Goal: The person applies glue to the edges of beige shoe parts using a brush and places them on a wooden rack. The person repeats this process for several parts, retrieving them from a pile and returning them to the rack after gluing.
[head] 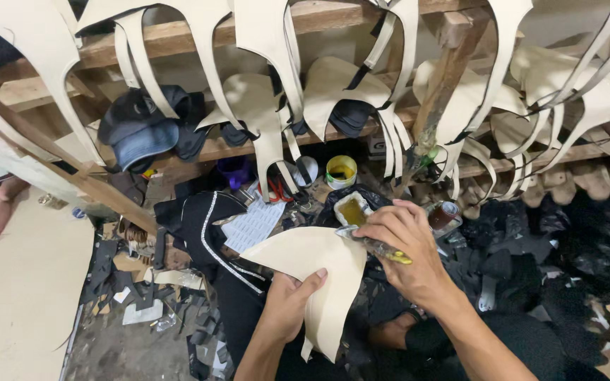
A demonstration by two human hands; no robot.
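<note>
Centrally, a cream leather piece (pixel 315 271) is held over the person's lap: smooth, pale and curved, broad at the top and tapering to a narrow tail. Its long axis runs from the upper left down to the lower middle, with the tail pointing toward the person.

The left hand (pixel 287 303) grips the piece from below, thumb pressed on its face and fingers folded behind it. The right hand (pixel 404 250) is closed around a glue brush (pixel 375 247) with a yellow-stained handle; the bristle end touches the upper edge of the piece.

Just beyond the brush sits a small open tub (pixel 353 209) holding amber glue. Farther back stands a round tin (pixel 341 171) with a yellow rim, its contents dark yellow. A small jar (pixel 443 215) of brown liquid lies just beside the right hand.

Above, similar cream cut pieces (pixel 262 106) hang over a wooden rack (pixel 178 39), and dark scraps (pixel 142 289) cover the floor at left.
</note>
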